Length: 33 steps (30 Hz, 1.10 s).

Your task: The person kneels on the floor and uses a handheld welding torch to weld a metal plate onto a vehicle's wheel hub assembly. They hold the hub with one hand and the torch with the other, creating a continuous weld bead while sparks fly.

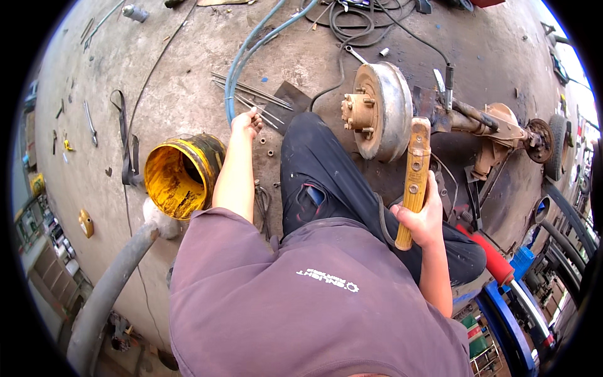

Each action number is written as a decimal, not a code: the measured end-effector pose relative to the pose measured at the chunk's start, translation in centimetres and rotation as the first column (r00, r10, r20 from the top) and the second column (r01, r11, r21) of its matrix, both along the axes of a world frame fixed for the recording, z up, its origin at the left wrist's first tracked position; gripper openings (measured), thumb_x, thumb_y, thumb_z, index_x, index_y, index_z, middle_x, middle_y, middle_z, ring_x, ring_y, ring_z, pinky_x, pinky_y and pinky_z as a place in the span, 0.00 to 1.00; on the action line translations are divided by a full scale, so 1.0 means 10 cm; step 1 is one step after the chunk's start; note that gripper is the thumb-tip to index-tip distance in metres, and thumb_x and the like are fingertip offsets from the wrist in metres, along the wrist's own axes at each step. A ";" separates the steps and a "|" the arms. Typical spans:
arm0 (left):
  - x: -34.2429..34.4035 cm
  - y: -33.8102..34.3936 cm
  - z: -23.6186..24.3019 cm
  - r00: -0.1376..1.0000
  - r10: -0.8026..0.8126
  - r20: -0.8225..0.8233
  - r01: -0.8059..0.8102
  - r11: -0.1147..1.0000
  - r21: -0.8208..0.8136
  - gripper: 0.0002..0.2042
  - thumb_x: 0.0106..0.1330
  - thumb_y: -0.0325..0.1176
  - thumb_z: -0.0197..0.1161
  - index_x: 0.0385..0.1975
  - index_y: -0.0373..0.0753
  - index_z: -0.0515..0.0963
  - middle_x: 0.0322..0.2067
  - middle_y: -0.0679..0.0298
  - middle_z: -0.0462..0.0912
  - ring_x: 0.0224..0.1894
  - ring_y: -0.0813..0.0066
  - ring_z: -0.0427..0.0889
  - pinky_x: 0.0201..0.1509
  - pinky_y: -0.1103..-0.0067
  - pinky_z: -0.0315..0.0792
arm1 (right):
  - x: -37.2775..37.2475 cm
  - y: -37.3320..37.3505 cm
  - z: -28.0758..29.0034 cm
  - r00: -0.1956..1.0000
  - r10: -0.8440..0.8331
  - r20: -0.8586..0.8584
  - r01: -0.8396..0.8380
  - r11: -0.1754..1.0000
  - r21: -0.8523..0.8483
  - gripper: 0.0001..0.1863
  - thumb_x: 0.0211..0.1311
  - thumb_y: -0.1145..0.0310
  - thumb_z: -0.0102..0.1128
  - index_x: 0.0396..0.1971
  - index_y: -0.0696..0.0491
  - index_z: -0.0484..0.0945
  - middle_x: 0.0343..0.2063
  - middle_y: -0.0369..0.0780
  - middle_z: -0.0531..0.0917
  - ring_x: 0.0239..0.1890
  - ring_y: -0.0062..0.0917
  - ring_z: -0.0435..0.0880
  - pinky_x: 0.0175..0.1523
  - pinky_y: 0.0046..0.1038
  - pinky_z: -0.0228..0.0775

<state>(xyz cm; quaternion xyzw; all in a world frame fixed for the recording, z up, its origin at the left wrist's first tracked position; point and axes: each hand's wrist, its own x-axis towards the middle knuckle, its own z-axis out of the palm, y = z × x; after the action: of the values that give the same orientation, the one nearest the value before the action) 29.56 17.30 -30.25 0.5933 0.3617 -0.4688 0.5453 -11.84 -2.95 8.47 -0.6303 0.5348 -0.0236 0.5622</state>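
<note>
My right hand (pixel 422 217) is closed around a worn yellow bar (pixel 417 166) with round inserts, like a short spirit level. It stands nearly upright in front of a rusty axle (pixel 490 119) with a brake drum (pixel 391 110) at its near end. My left arm is stretched forward. My left hand (pixel 249 124) has its fingers curled together beside blue hoses (pixel 231 88) and several thin metal rods (pixel 251 90) on the floor. Whatever is in those fingers, if anything, is too small to tell. A dark flat plate (pixel 290 100) lies just beyond.
A yellow bucket (pixel 188 141) lies on its side left of my left arm, near a thick grey pipe (pixel 116 295). Black cables (pixel 352 28) coil at the far side. A wrench (pixel 356 54) lies behind the drum. A red cylinder (pixel 496 261) and blue frame (pixel 505 327) stand at right.
</note>
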 end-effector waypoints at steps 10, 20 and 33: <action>-1.60 -0.47 2.30 0.986 -0.060 -0.156 -0.095 0.565 -0.820 0.09 0.81 0.36 0.60 0.43 0.38 0.81 0.32 0.68 0.80 0.33 0.76 0.79 0.34 0.78 0.78 | -0.46 0.28 -0.04 0.951 0.292 -0.101 -0.296 0.768 -0.568 0.45 0.42 0.69 0.77 0.62 0.68 0.66 0.40 0.55 0.84 0.40 0.52 0.87 0.44 0.42 0.82; -2.22 -0.84 3.18 0.990 -0.139 -0.016 0.045 0.424 -0.904 0.06 0.79 0.32 0.62 0.41 0.37 0.82 0.33 0.62 0.87 0.30 0.71 0.86 0.37 0.74 0.81 | -0.99 0.49 0.05 0.907 0.413 -0.079 -0.272 0.433 -0.860 0.45 0.36 0.73 0.81 0.59 0.63 0.67 0.38 0.52 0.81 0.34 0.50 0.84 0.41 0.41 0.80; -2.67 -0.78 3.18 0.978 -0.204 0.036 0.139 0.518 -0.844 0.07 0.80 0.32 0.60 0.43 0.34 0.80 0.34 0.59 0.87 0.35 0.69 0.88 0.42 0.75 0.85 | -1.27 0.61 -0.04 0.951 0.299 -0.080 -0.207 0.420 -0.884 0.48 0.34 0.70 0.82 0.61 0.64 0.69 0.47 0.56 0.78 0.45 0.51 0.82 0.51 0.42 0.80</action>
<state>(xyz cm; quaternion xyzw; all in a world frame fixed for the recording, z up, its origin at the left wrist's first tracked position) 2.82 9.47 1.54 0.2742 0.0494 -0.6557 0.7017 -24.56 3.12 8.04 -0.9004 0.3180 -0.2400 0.1746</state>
